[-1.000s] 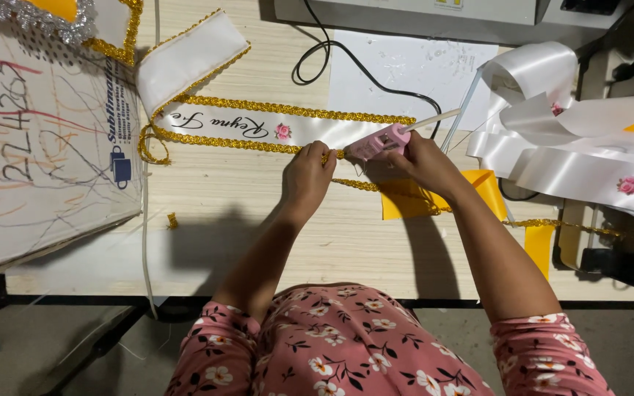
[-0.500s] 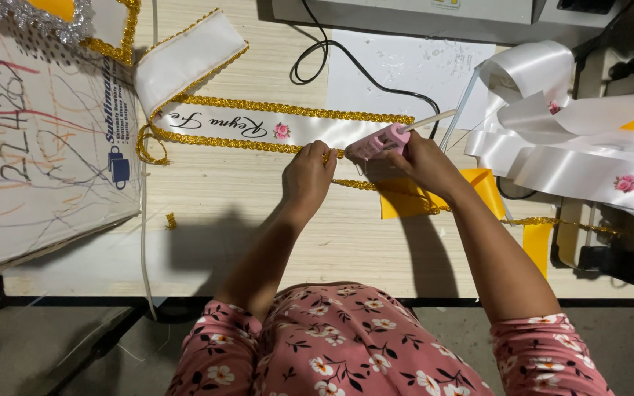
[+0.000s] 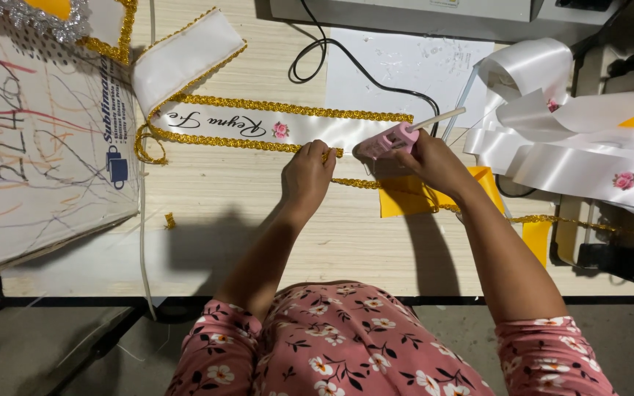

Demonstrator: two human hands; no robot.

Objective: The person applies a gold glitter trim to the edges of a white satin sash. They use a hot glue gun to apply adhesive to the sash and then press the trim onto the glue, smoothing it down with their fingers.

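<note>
Scribbled board (image 3: 38, 147) is sitting far left, unchanged; I'm seeing almost no shift over the last second. White sash (image 3: 258, 126) is lying flat across the wooden table (image 3: 221, 227), gold trim (image 3: 236, 142) running along its near edge. Left hand (image 3: 307, 176) is still pressing trim onto that edge, fingers together, pinching the braid. Right hand (image 3: 434, 163) is still gripping the pink glue gun (image 3: 389, 141), fingers wrapped shut, nozzle at the same spot. I'm reading it as a hold while glue sets. Loose white ribbon (image 3: 574, 139) is piling up far right.
</note>
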